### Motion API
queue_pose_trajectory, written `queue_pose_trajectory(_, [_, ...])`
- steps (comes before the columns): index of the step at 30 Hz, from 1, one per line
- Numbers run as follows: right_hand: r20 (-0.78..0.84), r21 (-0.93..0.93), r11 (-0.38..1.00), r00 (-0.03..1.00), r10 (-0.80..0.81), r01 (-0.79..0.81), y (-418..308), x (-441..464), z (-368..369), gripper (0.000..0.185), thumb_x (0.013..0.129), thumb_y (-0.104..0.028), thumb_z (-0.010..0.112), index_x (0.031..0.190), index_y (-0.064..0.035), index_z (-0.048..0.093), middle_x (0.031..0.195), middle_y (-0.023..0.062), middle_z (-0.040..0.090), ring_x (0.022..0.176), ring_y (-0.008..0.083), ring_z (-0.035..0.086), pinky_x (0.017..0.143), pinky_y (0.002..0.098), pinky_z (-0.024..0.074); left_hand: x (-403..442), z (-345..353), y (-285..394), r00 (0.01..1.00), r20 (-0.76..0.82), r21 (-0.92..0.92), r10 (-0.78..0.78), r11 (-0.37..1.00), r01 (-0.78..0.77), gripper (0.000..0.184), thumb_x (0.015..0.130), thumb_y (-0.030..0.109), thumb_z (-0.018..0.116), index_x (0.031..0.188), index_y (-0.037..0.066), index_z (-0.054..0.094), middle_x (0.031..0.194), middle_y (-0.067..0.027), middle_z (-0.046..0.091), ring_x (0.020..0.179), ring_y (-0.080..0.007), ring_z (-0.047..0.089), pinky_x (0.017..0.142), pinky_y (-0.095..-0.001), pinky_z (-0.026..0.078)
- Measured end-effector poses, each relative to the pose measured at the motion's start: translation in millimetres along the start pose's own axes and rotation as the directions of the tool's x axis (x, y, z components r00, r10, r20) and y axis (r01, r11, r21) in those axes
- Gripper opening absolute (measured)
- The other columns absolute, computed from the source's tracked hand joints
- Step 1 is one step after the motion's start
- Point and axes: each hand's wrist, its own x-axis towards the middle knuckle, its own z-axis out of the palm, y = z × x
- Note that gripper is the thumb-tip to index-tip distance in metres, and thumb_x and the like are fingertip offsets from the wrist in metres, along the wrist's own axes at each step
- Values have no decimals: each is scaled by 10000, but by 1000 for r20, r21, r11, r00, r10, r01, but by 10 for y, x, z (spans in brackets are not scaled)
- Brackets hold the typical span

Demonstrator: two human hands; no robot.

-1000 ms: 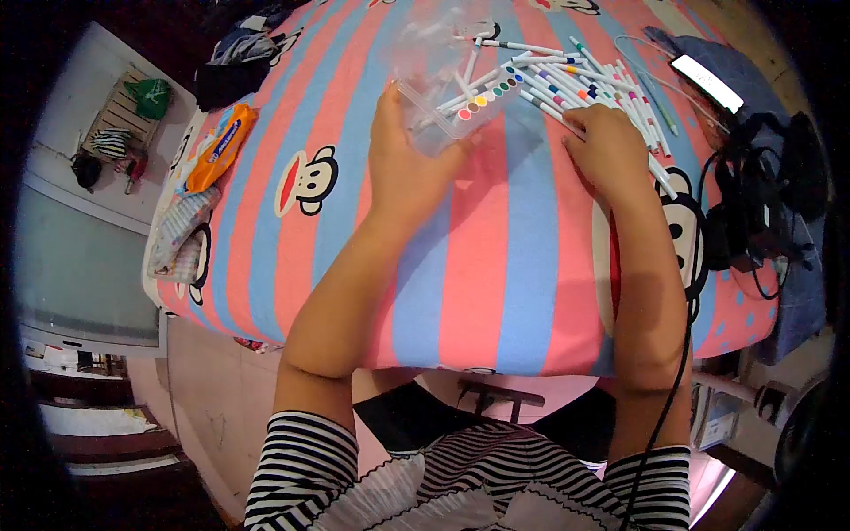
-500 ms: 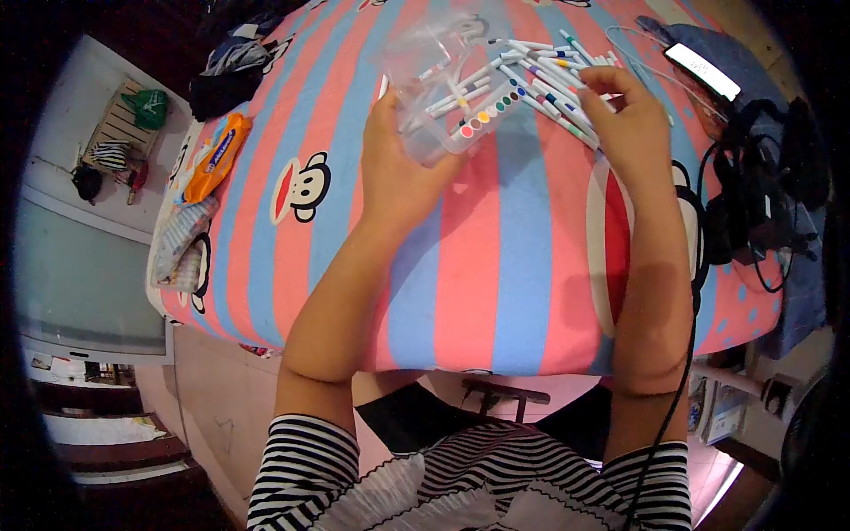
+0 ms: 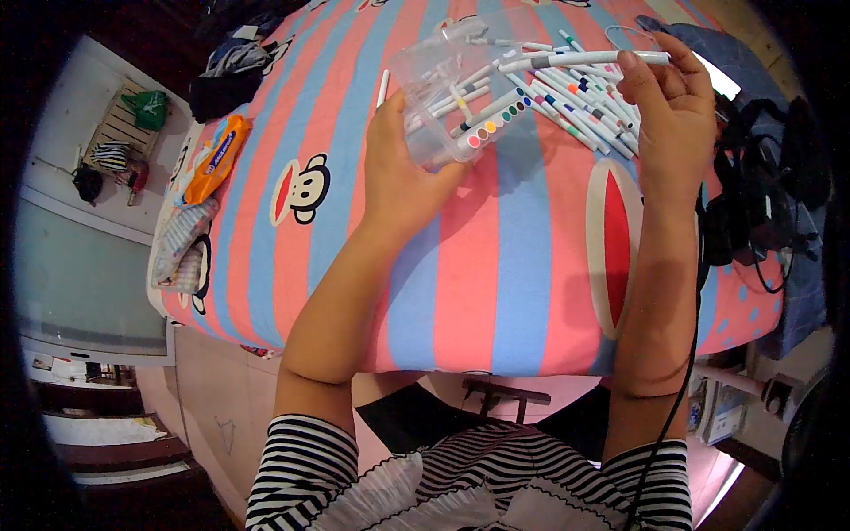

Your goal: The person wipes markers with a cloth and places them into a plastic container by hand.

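Note:
My left hand (image 3: 398, 177) grips the near left side of a clear plastic marker case (image 3: 500, 123), which has a row of coloured dots along its edge. Some white markers show through the clear plastic. Pinched between the fingertips of my right hand (image 3: 671, 111) is a white marker (image 3: 567, 60) with a grey band. It points left, its far end reaching over towards the case. Below it spreads a loose pile of white markers (image 3: 575, 111) with coloured bands. One more white marker (image 3: 383, 88) lies left of the case, just beyond my left fingertips.
The striped bedspread (image 3: 469, 292) carries everything. A lit phone (image 3: 719, 78) lies partly hidden behind my right hand, near black cables and adapters (image 3: 761, 212). An orange packet (image 3: 218, 159) and dark clothes (image 3: 232, 71) lie along the left side.
My right hand has lifted from the pile and moved right, now with a white marker in its fingers. The case in my left hand has shifted slightly.

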Motion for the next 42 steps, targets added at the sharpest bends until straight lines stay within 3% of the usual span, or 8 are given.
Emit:
queue_pose_trajectory(6, [-3, 24, 1000, 1000, 17, -17, -61, -96, 142, 377, 843, -85, 712, 1179, -20, 552, 905, 73, 657, 809, 104, 614, 703, 202, 475, -1, 17, -12, 1000, -2, -12, -21, 1000, 21, 834, 640, 229, 854, 1320, 49, 405, 1287, -129, 511, 1193, -257, 513, 1002, -372, 403])
queue_pose_trajectory(12, [142, -143, 962, 966, -214, 234, -36, -208, 227, 346, 833, -71, 710, 1157, -62, 592, 916, 37, 663, 798, 87, 606, 687, 214, 467, -7, 14, -9, 998, 50, 7, 25, 1000, -26, 916, 637, 258, 854, 1355, 17, 338, 1261, -179, 468, 1182, -318, 479, 974, -422, 412])
queue_pose_trajectory(18, [224, -181, 969, 966, -126, 169, -114, -295, 322, 240, 810, -142, 705, 1042, -86, 682, 920, 43, 686, 809, 141, 640, 742, 283, 487, -19, 21, 15, 1000, -6, -16, 27, 999, -27, 962, 653, 247, 852, 1389, 9, 280, 1319, -189, 469, 1237, -305, 475, 1032, -395, 379])
queue_pose_trajectory(24, [364, -335, 800, 851, -378, 498, 98, -290, 340, 188, 868, -185, 627, 999, -68, 697, 998, 95, 685, 889, 238, 638, 812, 337, 480, -23, 25, 26, 1000, 15, -4, 27, 1000, -27, 982, 656, 239, 854, 1401, 10, 256, 1329, -193, 461, 1249, -309, 464, 1042, -399, 371])
queue_pose_trajectory(33, [179, -408, 913, 982, 59, 19, 310, -106, 105, 238, 882, -202, 575, 1038, -70, 698, 1011, 124, 682, 883, 274, 639, 813, 363, 488, -11, 21, 21, 999, 28, -104, 17, 994, -14, 971, 645, 230, 832, 1401, -5, 270, 1315, -202, 447, 1215, -353, 443, 991, -440, 397])
queue_pose_trajectory(37, [307, -749, 655, 929, 205, 103, 475, -180, 99, 266, 834, -253, 621, 1032, -97, 706, 984, 120, 682, 910, 276, 643, 797, 391, 502, -16, 27, 15, 999, 19, -39, 45, 998, -45, 964, 658, 198, 856, 1396, 19, 263, 1318, -181, 478, 1224, -289, 490, 1009, -377, 409])
queue_pose_trajectory(39, [359, -841, 503, 901, 245, 199, 567, -200, 151, 275, 809, -273, 641, 1025, -121, 713, 962, 118, 678, 922, 284, 640, 792, 408, 507, -16, 37, 17, 999, 17, -90, 29, 996, -27, 958, 653, 220, 838, 1392, -9, 272, 1310, -199, 457, 1218, -329, 455, 996, -416, 400])
queue_pose_trajectory(42, [382, -878, 367, 912, 151, 307, 642, -209, 209, 253, 791, -277, 654, 1003, -161, 727, 928, 100, 661, 896, 299, 638, 778, 426, 515, -13, 23, 26, 1000, 31, -76, 5, 997, -2, 959, 653, 235, 828, 1393, -22, 274, 1303, -208, 444, 1214, -351, 438, 987, -438, 397])
